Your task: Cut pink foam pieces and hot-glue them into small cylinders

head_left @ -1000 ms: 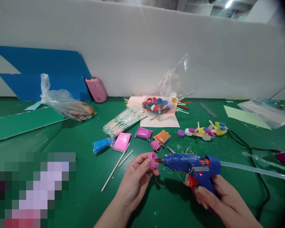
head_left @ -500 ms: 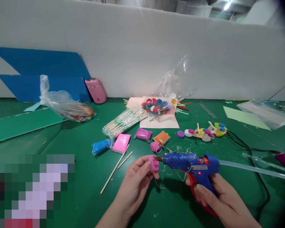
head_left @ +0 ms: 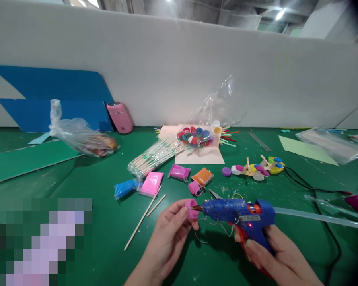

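Note:
Between its thumb and fingers, my left hand (head_left: 170, 229) holds a pink bottle cap (head_left: 192, 209), its open side turned toward the right. My right hand (head_left: 274, 248) is wrapped round the handle of a blue glue gun (head_left: 226, 210) with a lit red light. The gun's metal tip points left and reaches the cap's opening; whether it touches the inside is unclear. A clear glue stick (head_left: 316, 218) runs out of the gun's back. Thin glue strings hang below the nozzle.
Clay packets, pink (head_left: 151, 184), blue (head_left: 125, 188) and orange (head_left: 202, 176), lie beyond my hands, near wooden sticks (head_left: 143, 222) and another pink cap (head_left: 195, 188). Farther back are bagged bottle caps (head_left: 197, 137), bagged sticks (head_left: 155, 157) and a cap-and-stick assembly (head_left: 258, 169). A black cable (head_left: 328, 226) runs at right.
The cap in my left hand has turned slightly, so more of its opening shows. My right fingers have closed the red trigger further toward the handle. The camera view has tilted up a little.

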`<state>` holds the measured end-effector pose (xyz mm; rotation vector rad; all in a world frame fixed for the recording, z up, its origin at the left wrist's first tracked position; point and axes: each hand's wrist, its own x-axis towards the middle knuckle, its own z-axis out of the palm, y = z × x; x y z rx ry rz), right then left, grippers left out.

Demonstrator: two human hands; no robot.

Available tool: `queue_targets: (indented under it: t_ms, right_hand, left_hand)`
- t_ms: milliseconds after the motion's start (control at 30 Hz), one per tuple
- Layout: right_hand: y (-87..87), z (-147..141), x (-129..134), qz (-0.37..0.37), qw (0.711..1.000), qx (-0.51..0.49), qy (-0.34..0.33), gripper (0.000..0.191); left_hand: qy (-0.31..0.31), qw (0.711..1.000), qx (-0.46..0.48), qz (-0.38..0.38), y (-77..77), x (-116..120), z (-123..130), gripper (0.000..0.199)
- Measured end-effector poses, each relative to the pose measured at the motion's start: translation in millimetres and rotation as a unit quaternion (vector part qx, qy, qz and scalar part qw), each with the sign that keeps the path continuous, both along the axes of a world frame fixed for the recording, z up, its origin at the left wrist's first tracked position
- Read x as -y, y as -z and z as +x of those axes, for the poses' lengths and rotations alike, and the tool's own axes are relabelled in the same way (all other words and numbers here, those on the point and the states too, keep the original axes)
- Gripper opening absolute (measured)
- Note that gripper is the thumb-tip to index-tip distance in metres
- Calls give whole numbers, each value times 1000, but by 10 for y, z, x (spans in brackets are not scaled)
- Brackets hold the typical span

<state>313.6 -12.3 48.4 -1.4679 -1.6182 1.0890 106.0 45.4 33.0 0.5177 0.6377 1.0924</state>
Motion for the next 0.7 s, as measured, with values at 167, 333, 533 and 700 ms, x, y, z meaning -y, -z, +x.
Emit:
queue_targets:
  t_ms: [167,333,533,700]
  right_hand:
    - [18,28,-30,25,999,33,6,19]
    - [-26,-3,-44,26,999,31,6,18]
    - [0,-22,-60,39,999,29,13,16]
    - [36,6,-78,32,999,31,4,24]
  left_hand:
    - [-3,1000,-5,4,1,-4,5,18]
    - [-5,1000,-4,-6,-2,-4,6,19]
    - [-1,1000,-10,-1,1,-2,-1,19]
    - [0,1000,-19,5,-8,-9,1,18]
